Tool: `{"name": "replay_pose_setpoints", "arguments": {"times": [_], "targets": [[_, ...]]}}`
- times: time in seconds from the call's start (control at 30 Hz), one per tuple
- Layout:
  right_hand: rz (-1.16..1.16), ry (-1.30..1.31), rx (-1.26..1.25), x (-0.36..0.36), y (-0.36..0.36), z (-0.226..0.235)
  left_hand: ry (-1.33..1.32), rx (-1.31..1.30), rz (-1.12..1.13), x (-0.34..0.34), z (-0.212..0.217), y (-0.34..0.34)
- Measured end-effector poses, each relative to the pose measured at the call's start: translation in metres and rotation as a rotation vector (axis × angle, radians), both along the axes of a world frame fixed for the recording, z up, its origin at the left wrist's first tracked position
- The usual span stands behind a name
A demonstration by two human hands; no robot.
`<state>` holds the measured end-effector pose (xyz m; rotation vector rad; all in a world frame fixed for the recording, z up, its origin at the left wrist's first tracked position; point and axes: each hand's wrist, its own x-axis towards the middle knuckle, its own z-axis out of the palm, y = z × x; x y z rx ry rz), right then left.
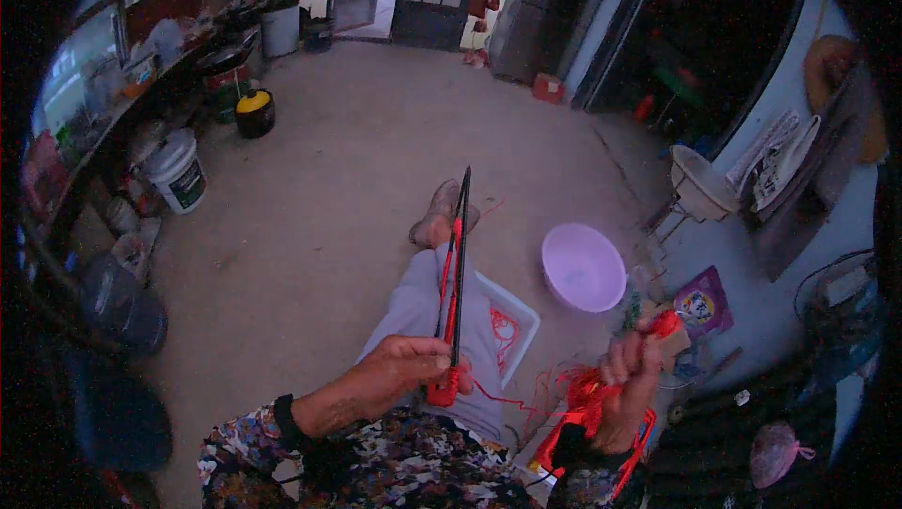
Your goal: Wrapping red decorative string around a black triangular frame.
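My left hand (406,373) is closed around the lower end of a pair of long, dark, pointed rods (460,269) that stick up and away over my legs. Red cord (446,269) runs along the rods, and a thick red bundle (442,393) of it gathers just under my fingers. Out to the right, my right hand (622,382) is raised with its fingers curled, and a small red clump (663,323) shows at the fingertips. A loose red strand (503,401) trails from the bundle toward a red heap of cord (584,387) beside my right wrist.
A white tray (532,321) with red cord in it lies beside my outstretched legs (399,298). Farther right are a lilac basin (584,268) and a washbasin on a stand (703,182). Buckets, including a white one (176,171), line the left side. A doorway stands at the back.
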<state>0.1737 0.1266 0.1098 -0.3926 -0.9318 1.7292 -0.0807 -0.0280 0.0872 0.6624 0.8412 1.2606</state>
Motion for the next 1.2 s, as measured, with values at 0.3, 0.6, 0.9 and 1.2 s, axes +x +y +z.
{"name": "replay_pose_setpoints", "arguments": {"times": [0.3,0.6,0.9,1.2], "targets": [[0.373,-0.836,0.117,-0.075,-0.065,0.005,0.061,-0.111,0.125,0.007,-0.001,-0.005],[0.291,-0.918,0.486,-0.080,-0.038,0.013,0.118,-0.002,0.222,0.010,0.002,-0.002],[0.309,-0.664,1.261,-0.144,-0.009,0.036,0.218,0.049,0.271,0.008,0.032,-0.005],[0.391,-0.706,0.805,-0.160,0.007,0.032,-0.011,-0.199,0.384,-0.006,0.022,-0.015]]}}
